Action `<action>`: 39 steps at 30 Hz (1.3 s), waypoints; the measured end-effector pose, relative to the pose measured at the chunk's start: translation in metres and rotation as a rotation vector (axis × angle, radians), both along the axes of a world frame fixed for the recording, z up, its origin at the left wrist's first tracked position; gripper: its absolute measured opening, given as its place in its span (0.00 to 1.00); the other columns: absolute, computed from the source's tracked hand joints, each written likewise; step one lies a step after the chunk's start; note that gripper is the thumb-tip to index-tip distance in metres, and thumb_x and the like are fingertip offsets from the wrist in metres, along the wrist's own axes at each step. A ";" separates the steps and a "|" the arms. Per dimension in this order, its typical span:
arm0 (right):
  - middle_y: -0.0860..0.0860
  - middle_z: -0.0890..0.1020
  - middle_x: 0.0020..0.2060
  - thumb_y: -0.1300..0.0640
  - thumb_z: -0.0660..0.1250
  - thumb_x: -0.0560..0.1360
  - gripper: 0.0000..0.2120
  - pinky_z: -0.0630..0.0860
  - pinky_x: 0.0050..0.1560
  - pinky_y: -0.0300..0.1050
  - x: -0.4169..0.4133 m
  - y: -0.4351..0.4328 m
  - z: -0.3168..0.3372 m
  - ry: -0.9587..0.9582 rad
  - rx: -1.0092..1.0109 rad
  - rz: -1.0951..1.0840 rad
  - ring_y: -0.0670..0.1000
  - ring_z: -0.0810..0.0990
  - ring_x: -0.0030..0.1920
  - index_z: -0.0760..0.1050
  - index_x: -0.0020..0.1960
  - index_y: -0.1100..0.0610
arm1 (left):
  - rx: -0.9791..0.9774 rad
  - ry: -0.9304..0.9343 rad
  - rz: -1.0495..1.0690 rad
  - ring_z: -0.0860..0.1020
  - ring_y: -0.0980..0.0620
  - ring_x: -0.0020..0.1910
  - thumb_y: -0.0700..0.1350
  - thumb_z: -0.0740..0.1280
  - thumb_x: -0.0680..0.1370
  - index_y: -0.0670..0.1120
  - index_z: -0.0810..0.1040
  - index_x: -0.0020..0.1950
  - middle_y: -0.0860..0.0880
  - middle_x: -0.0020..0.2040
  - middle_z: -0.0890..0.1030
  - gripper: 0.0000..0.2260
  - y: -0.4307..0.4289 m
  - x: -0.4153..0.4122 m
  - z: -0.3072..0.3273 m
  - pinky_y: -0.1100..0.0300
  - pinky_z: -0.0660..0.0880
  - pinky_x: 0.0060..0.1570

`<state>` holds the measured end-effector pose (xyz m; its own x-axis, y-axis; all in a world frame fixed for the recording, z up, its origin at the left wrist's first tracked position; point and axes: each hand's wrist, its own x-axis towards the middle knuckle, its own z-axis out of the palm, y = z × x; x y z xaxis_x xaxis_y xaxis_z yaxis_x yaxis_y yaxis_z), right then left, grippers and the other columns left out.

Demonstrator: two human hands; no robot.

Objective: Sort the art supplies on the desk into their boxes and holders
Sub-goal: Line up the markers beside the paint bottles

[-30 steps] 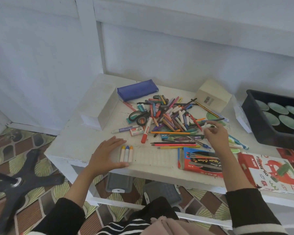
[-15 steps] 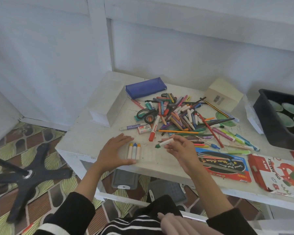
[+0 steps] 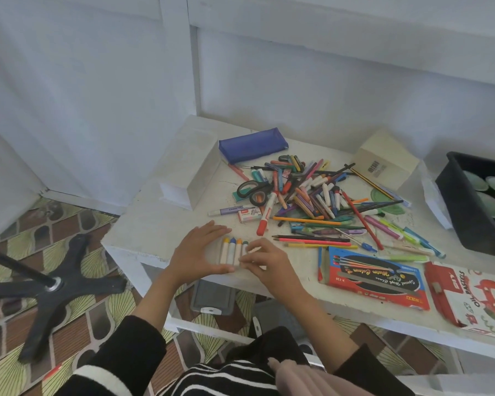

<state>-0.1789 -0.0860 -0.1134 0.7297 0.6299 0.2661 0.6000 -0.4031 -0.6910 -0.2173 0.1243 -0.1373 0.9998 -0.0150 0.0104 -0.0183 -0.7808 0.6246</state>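
Note:
A row of white crayon sticks [image 3: 231, 251] with yellow, blue and orange tips lies near the front edge of the white desk [image 3: 155, 224]. My left hand [image 3: 196, 252] rests flat beside the row, fingers straight. My right hand [image 3: 265, 260] pinches a green-tipped crayon [image 3: 245, 248] at the right end of that row. Behind them a heap of pens, markers and pencils [image 3: 312, 192] is spread over the middle of the desk, with black scissors [image 3: 253, 191] and a red marker [image 3: 265, 214] at its left side.
A blue pencil case [image 3: 253, 144] and a white box [image 3: 195, 167] sit at the back left. A cream box [image 3: 386, 160] stands behind the heap. A water-colour box [image 3: 375, 277], an oil pastels box [image 3: 475, 295] and a black tray [image 3: 469, 201] lie right. A black chair base [image 3: 52, 284] stands on the floor.
My right hand picked a green-tipped crayon from the right of the heap, carried it left and brought it down beside the three crayons. My left hand stayed by the row.

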 end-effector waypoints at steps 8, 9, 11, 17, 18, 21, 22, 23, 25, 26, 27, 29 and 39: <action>0.52 0.81 0.44 0.64 0.70 0.72 0.05 0.75 0.49 0.36 0.000 0.003 -0.008 -0.039 -0.035 -0.040 0.46 0.79 0.45 0.83 0.47 0.62 | 0.001 -0.007 -0.006 0.51 0.66 0.72 0.81 0.57 0.58 0.61 0.63 0.71 0.66 0.69 0.60 0.46 0.000 0.000 0.000 0.57 0.48 0.72; 0.52 0.81 0.45 0.65 0.70 0.72 0.05 0.75 0.50 0.35 0.001 0.003 -0.008 -0.038 -0.042 -0.038 0.47 0.79 0.45 0.83 0.47 0.62 | 0.002 -0.009 -0.005 0.51 0.66 0.72 0.81 0.57 0.58 0.60 0.64 0.71 0.66 0.70 0.61 0.46 0.001 0.000 0.000 0.57 0.49 0.72; 0.52 0.81 0.45 0.65 0.70 0.72 0.05 0.74 0.51 0.33 0.002 0.002 -0.008 -0.030 -0.053 -0.025 0.47 0.79 0.46 0.83 0.47 0.62 | 0.011 -0.014 -0.004 0.52 0.65 0.72 0.81 0.56 0.57 0.60 0.64 0.71 0.63 0.71 0.63 0.47 0.000 0.001 0.001 0.55 0.51 0.72; 0.47 0.81 0.46 0.67 0.68 0.74 0.09 0.75 0.47 0.31 0.017 -0.015 0.006 0.110 0.042 -0.092 0.43 0.79 0.45 0.82 0.51 0.59 | 0.008 0.005 -0.002 0.51 0.66 0.71 0.82 0.55 0.56 0.60 0.64 0.71 0.63 0.72 0.63 0.48 0.001 0.000 0.003 0.53 0.51 0.73; 0.46 0.80 0.46 0.67 0.67 0.74 0.11 0.77 0.46 0.34 0.022 -0.019 0.009 0.130 0.053 -0.107 0.43 0.79 0.44 0.82 0.52 0.58 | 0.007 0.009 -0.003 0.51 0.66 0.71 0.82 0.55 0.56 0.60 0.63 0.71 0.64 0.71 0.62 0.48 0.001 0.000 0.003 0.53 0.51 0.73; 0.47 0.77 0.50 0.67 0.65 0.76 0.16 0.76 0.46 0.37 0.027 -0.027 0.014 0.126 -0.058 0.014 0.44 0.77 0.45 0.80 0.58 0.52 | 0.007 0.009 -0.001 0.51 0.66 0.71 0.82 0.55 0.56 0.60 0.64 0.71 0.65 0.70 0.61 0.48 0.001 0.000 0.004 0.53 0.51 0.72; 0.48 0.76 0.51 0.67 0.64 0.76 0.17 0.74 0.47 0.34 0.026 -0.027 0.014 0.096 -0.125 0.071 0.44 0.75 0.46 0.79 0.59 0.50 | 0.012 0.006 0.000 0.51 0.66 0.71 0.82 0.54 0.56 0.60 0.64 0.71 0.64 0.71 0.62 0.48 0.001 0.001 0.004 0.53 0.52 0.73; 0.48 0.75 0.52 0.66 0.64 0.76 0.18 0.72 0.49 0.32 0.024 -0.026 0.013 0.066 -0.183 0.116 0.44 0.74 0.46 0.78 0.60 0.48 | 0.016 0.004 0.001 0.51 0.66 0.71 0.82 0.54 0.56 0.60 0.64 0.71 0.63 0.72 0.63 0.48 0.001 0.001 0.004 0.53 0.52 0.73; 0.50 0.73 0.53 0.65 0.63 0.77 0.19 0.70 0.50 0.32 0.022 -0.024 0.008 0.012 -0.257 0.160 0.45 0.72 0.48 0.77 0.61 0.47 | 0.013 0.002 0.004 0.52 0.66 0.71 0.82 0.55 0.56 0.60 0.64 0.71 0.61 0.72 0.63 0.48 0.001 0.000 0.004 0.53 0.52 0.73; 0.50 0.73 0.54 0.65 0.62 0.77 0.19 0.71 0.51 0.35 0.021 -0.023 0.005 -0.007 -0.279 0.160 0.46 0.72 0.49 0.77 0.61 0.46 | 0.010 0.002 0.003 0.52 0.65 0.71 0.82 0.55 0.56 0.60 0.64 0.71 0.61 0.72 0.63 0.48 0.000 0.000 0.004 0.53 0.52 0.73; 0.50 0.73 0.55 0.65 0.62 0.78 0.19 0.71 0.52 0.37 0.021 -0.023 0.003 -0.017 -0.301 0.154 0.47 0.71 0.50 0.77 0.62 0.46 | 0.006 0.003 0.004 0.52 0.65 0.72 0.82 0.55 0.56 0.60 0.64 0.71 0.61 0.72 0.63 0.48 0.000 0.000 0.005 0.53 0.52 0.73; 0.51 0.72 0.56 0.67 0.60 0.78 0.20 0.70 0.52 0.38 0.020 -0.024 0.000 -0.020 -0.319 0.142 0.46 0.70 0.51 0.77 0.62 0.46 | 0.002 0.003 0.006 0.54 0.62 0.73 0.82 0.55 0.56 0.60 0.64 0.71 0.61 0.72 0.64 0.48 0.000 0.000 0.005 0.53 0.52 0.73; 0.50 0.74 0.56 0.69 0.61 0.76 0.20 0.66 0.52 0.28 0.023 -0.026 -0.002 -0.016 -0.264 0.129 0.44 0.70 0.51 0.79 0.60 0.51 | 0.013 0.009 0.006 0.51 0.66 0.71 0.82 0.54 0.56 0.60 0.64 0.72 0.62 0.72 0.63 0.49 0.000 0.000 0.005 0.53 0.51 0.72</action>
<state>-0.1562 -0.1116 -0.1151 0.6362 0.7661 0.0911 0.6679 -0.4878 -0.5622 -0.2175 0.1246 -0.1328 1.0000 -0.0088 0.0009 -0.0075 -0.7890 0.6144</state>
